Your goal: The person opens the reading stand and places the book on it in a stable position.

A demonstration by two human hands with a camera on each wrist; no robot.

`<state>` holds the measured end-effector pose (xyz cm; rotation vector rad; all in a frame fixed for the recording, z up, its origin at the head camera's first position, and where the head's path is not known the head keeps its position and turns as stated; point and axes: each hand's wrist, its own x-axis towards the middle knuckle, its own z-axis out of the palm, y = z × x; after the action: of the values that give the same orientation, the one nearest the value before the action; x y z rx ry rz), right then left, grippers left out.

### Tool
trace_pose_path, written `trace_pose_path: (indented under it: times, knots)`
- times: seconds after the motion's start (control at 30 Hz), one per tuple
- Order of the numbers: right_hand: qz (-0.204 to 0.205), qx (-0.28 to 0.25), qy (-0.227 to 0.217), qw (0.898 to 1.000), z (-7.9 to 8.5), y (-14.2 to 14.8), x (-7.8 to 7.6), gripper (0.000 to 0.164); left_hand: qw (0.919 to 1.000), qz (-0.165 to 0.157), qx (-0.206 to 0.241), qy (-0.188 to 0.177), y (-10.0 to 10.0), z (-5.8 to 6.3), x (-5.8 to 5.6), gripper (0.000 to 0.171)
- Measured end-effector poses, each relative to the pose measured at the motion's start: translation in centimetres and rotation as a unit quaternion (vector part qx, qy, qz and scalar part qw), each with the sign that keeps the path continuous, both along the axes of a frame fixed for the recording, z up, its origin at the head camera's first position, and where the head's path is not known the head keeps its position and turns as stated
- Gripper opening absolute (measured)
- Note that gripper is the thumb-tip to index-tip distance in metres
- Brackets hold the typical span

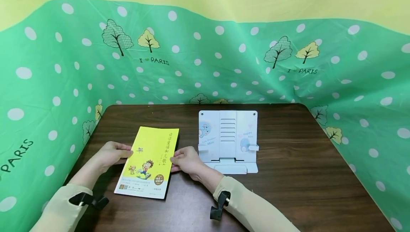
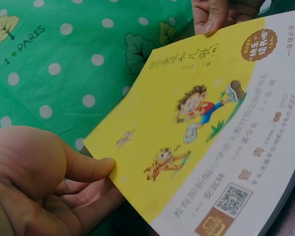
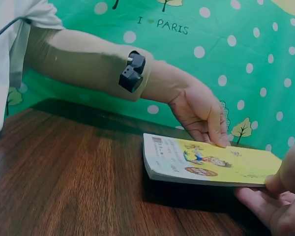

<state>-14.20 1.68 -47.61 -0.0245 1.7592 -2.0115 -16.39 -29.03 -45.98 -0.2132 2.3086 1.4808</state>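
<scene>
A yellow children's book [image 1: 150,157] with a white strip along its lower cover is held between both hands, cover up. My left hand [image 1: 110,155] pinches its left edge, thumb on the cover and fingers beneath. On the opposite edge my right hand [image 1: 189,162] pinches it the same way. In the right wrist view the book [image 3: 206,162] is raised off the wood, with a dark shadow under it. The left wrist view shows the cover's running boy and dog, and the left thumb [image 2: 93,167] pressing the edge.
A white folding book stand [image 1: 228,137] with cartoon prints stands just right of my right hand. The dark wooden table [image 1: 298,175] extends to the right. Green and yellow dotted cloth [image 1: 205,54] hangs around its back and sides. Black camera mounts [image 1: 220,205] sit on both wrists.
</scene>
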Motion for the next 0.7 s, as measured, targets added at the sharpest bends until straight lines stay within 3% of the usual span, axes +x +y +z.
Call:
trace_pose_path:
  times: [0.5, 0.7]
  knots:
    - [0.0, -0.037, 0.012, 0.999, 1.6, 0.7, -0.5, 0.009, 0.9969, 0.023, 0.076, 0.003, -0.4, 1.5, 0.3, 0.044]
    - [0.01, -0.044, 0.031, 0.998, 2.4, 1.0, -0.7, 0.01, 0.9961, 0.032, 0.081, 0.011, -0.3, 2.5, 0.4, 0.044]
